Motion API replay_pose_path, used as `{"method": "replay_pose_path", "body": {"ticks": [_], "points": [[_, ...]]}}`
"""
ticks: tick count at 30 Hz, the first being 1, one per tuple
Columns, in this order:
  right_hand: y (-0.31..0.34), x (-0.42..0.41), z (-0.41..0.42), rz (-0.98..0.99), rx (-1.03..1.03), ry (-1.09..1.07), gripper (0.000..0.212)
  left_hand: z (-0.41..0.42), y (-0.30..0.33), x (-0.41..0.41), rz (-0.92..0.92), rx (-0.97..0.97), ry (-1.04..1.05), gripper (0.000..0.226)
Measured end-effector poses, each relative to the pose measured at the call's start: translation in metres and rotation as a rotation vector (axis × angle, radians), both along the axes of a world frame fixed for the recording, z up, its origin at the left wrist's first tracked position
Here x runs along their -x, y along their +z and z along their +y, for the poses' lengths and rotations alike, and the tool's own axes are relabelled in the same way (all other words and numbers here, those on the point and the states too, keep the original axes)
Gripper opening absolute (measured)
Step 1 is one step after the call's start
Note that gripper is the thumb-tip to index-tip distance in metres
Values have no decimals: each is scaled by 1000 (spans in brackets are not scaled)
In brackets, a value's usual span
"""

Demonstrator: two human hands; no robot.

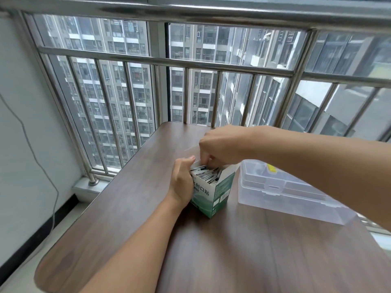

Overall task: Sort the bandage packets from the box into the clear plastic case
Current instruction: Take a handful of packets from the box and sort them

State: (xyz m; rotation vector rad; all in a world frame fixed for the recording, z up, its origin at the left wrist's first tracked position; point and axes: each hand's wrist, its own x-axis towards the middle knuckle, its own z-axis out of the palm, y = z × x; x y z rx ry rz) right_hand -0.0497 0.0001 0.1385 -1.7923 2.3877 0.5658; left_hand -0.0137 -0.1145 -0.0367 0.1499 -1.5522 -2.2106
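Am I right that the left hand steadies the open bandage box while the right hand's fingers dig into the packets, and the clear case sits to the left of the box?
Not quite. The head view shows the clear case to the right of the box, not the left. The rest holds: the left hand steadies the open box while the right hand reaches its fingers into the packets.

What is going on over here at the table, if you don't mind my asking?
A person is emptying a green and white box of bandage packets. The left hand grips the box's side, and the right hand reaches its fingers into the open top. The clear plastic case sits closed beside it on the table.
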Motion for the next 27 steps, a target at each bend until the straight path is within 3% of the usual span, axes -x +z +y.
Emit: {"method": "replay_pose_path", "body": {"ticks": [4, 10, 13, 18, 27], "points": [[-1, 6, -6, 12, -33, 26, 25, 0, 1, 0, 38, -5, 4, 67], [-5, -1, -11, 77, -91, 20, 13, 12, 13, -7, 188, 94, -28, 53], [-3, 3, -10, 62, 16, 25, 13, 10, 16, -9, 211, 164, 60, 31], [7, 12, 6, 58, 228, 33, 25, 6, 18, -9, 227, 130, 96, 30], [1, 26, 21, -77, 415, -66, 14, 10, 25, -14, 232, 143, 88, 34]]}}
